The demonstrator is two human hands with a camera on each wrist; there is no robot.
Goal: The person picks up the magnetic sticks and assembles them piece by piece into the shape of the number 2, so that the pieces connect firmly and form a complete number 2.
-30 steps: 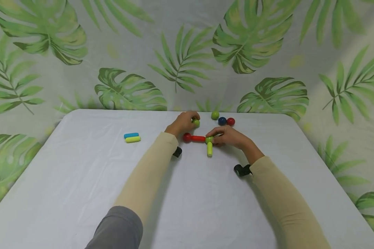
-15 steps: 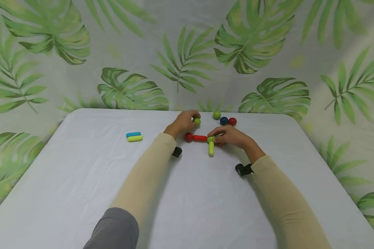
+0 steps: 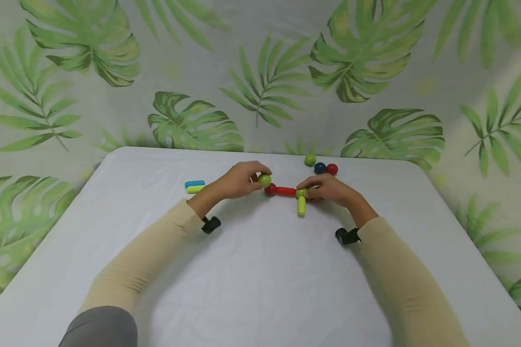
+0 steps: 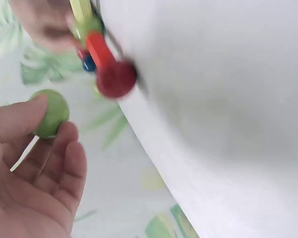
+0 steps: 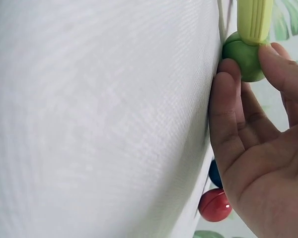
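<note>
My left hand (image 3: 239, 180) pinches a green ball (image 4: 52, 114) between thumb and fingers, just left of a joined toy piece. That piece runs from a dark red ball (image 4: 116, 79) along a red rod (image 3: 285, 191) to a second green ball (image 5: 244, 58). From this ball a yellow-green rod (image 3: 301, 206) points toward me. With thumb and fingertips, my right hand (image 3: 330, 189) grips the piece's green ball from the right, low at the white tabletop. In the head view the left hand's ball overlaps the upper left of the red ball.
Behind my right hand lie a loose green ball (image 3: 310, 160), a dark blue ball (image 3: 320, 167) and a red ball (image 3: 332, 169), near the table's back edge. To the left, a blue rod (image 3: 195, 183) and a yellow rod (image 3: 194, 189) lie beside my left wrist.
My left hand has moved left and toward me with its green ball, from behind the red rod to beside the red ball. The right hand keeps its grip. The head view has shifted slightly.
</note>
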